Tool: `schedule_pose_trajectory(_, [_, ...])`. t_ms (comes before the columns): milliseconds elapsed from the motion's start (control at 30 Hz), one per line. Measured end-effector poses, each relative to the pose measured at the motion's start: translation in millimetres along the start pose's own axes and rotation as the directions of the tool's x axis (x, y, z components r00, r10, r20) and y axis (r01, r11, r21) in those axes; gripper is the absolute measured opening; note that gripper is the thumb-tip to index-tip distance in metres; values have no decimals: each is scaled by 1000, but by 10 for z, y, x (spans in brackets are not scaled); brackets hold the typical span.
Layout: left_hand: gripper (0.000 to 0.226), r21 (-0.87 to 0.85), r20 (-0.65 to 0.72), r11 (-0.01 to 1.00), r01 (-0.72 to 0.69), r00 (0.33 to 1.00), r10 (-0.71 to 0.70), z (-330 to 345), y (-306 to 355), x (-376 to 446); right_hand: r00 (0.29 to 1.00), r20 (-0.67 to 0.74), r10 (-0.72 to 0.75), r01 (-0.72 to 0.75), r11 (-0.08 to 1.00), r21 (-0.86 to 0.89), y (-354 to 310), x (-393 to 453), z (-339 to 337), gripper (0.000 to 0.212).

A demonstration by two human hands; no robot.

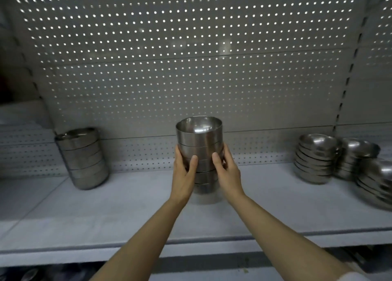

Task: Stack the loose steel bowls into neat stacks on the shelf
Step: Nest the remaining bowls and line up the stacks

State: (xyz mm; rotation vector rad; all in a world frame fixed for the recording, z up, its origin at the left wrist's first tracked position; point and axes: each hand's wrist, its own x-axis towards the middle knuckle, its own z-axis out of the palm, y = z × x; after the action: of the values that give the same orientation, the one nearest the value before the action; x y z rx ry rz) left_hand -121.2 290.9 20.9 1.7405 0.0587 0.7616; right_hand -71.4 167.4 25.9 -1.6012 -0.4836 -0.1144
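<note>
A tall stack of several straight-sided steel bowls stands upright in the middle of the white shelf. My left hand grips its left side, thumb across the front. My right hand grips its right side in the same way. The lower bowls are partly hidden by my hands. A second stack of the same bowls stands at the left, leaning slightly. At the right, wider shallow steel bowls sit in a stack, with another stack behind it.
A larger pile of steel bowls lies at the far right edge. A perforated metal back panel rises behind the shelf. Bare shelf surface lies between the stacks and along the front edge.
</note>
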Motion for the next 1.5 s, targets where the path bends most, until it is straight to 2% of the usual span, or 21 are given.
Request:
schedule_pose_trajectory(333, [67,44,-60,998,47,997,-44,-1701,-575,499,995,95,31,-40,995,90,48,280,1864,60])
schedule_pose_trajectory(467, [72,56,-57,995,79,995,-76,-2150,-884,633,992,116,57,-72,989,128,195,339,2415,59])
schedule_pose_trajectory(600, [79,73,-82,990,118,990,-112,-2393,-1147,715,985,140,101,-119,985,128,367,404,2766,70])
schedule_pose_trajectory(700, [85,79,-106,987,137,986,-128,-2482,-1276,808,984,138,110,-129,982,140,408,497,2924,73])
schedule_pose_trajectory(867, [84,109,-135,984,140,983,-125,-2564,-1349,926,983,151,101,-126,977,172,444,599,3061,67])
schedule_pose_trajectory(1167, [99,167,-70,961,221,975,-211,-2656,-1380,1025,981,168,101,-132,974,184,564,755,3178,67])
schedule_pose_trajectory(1367, [88,217,-150,930,296,952,-268,-2632,-1344,1012,985,142,95,-122,973,196,566,780,3229,63])
schedule_pose_trajectory(1500, [88,269,-159,919,289,954,-254,-2665,-1347,1022,987,133,92,-115,976,182,605,791,3287,62])
